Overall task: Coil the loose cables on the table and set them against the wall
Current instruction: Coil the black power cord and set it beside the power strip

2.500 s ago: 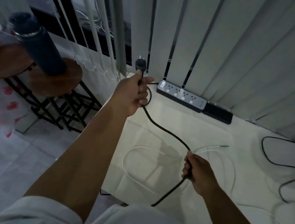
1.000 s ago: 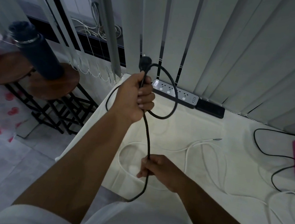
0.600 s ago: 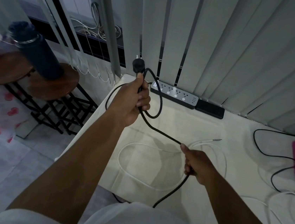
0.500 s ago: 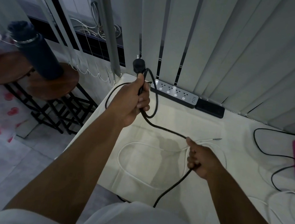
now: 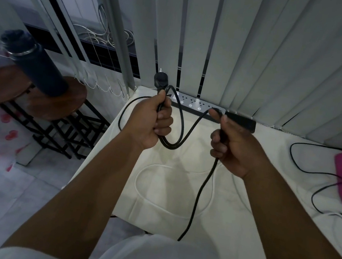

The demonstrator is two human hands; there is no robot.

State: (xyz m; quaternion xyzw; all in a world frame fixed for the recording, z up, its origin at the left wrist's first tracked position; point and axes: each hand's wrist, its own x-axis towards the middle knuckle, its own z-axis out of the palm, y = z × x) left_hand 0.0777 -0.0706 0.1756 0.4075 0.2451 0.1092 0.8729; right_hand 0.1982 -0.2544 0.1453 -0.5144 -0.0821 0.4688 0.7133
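left hand [image 5: 148, 122] grip clamped on black power cable [image 5: 189, 129] just below its plug [image 5: 161, 81], two loops hanging from fist, right hand [image 5: 231, 145] grip clamped on same cable further along, both above white-covered bench [image 5: 179, 194], white cable [image 5: 138, 181] loose on bench, power strip [image 5: 194, 104] against blinds

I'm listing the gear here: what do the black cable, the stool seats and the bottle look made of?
Black cable: likely rubber or PVC sheath, matte; it bends in smooth loops.
Stool seats: seemingly wood, reddish-brown with a soft sheen, on black frames that look like metal.
Bottle: probably coated metal, matte dark blue with a bright silver ring under the cap; the blur leaves it open.
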